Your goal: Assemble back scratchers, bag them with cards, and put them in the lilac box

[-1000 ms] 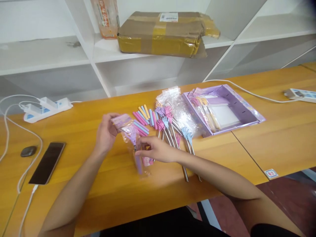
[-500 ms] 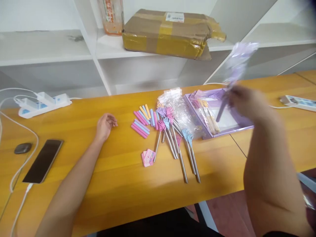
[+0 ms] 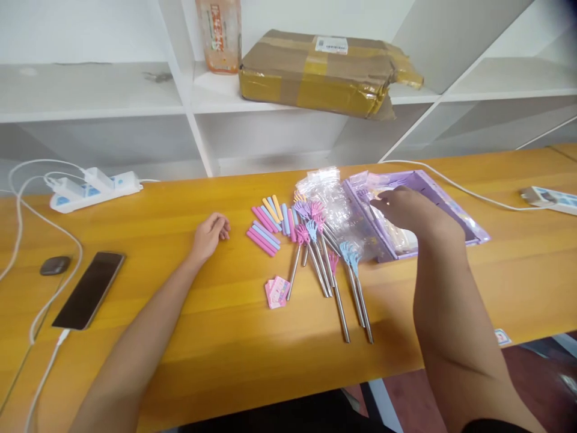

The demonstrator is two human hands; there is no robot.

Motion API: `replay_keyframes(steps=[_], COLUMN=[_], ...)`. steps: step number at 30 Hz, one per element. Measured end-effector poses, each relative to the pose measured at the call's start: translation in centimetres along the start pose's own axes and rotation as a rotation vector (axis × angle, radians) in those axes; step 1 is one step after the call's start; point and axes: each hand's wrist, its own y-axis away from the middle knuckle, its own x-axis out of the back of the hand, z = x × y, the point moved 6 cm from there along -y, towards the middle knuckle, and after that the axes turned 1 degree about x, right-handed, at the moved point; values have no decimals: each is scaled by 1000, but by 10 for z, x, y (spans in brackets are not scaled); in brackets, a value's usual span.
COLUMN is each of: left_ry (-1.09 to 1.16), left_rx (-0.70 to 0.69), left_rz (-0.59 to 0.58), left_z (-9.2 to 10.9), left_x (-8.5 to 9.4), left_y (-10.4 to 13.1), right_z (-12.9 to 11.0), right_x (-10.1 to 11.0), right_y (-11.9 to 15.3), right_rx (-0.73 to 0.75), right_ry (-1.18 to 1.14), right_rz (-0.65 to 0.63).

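Note:
My left hand (image 3: 211, 236) rests on the table, fingers loosely curled and apart, holding nothing. To its right lie pink, blue and yellow handle sleeves (image 3: 265, 225). Beyond them is a pile of back scratchers (image 3: 322, 264) with coloured claw heads and bare metal rods. My right hand (image 3: 403, 207) is over the left part of a purple box (image 3: 466, 219), fingers stretched leftward and apart. Just beside its fingertips is a purple claw head in clear wrap (image 3: 363, 194). More wrapped back scratchers lie in the box, partly hidden by my hand and forearm.
Clear plastic bags (image 3: 336, 201) lie against the box's left side. Small pink cards (image 3: 277, 291) are near the rods. A phone (image 3: 90, 291), a mouse (image 3: 54, 265) and a power strip (image 3: 97, 189) are at left. A taped carton (image 3: 324, 72) sits on the shelf.
My right hand has come down and left into the box. The wrapped purple back scratcher it held up is now in the box, its claw head at the left side. The view shifted slightly.

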Motion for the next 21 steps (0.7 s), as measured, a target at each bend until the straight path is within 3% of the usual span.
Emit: replay_keyframes(steps=[5, 9, 15, 18, 21], left_ry=[-450, -588, -799, -825, -822], left_rx=[-222, -451, -637, -671, -665], left_rz=[-98, -248, -374, -402, -413], left_z=[18, 33, 31, 28, 28], left_x=[-14, -32, -51, -56, -57], left_y=[12, 26, 37, 38, 37], right_z=[-51, -79, -86, -87, -88], right_x=[8, -6, -27, -30, -37], right_y=[-2, -4, -13, -18, -21], right_rx=[-73, -3, 34, 46, 44], right_ry=[-32, -46, 54, 58, 44], right_rz=[-173, -272, -302, -250, -293])
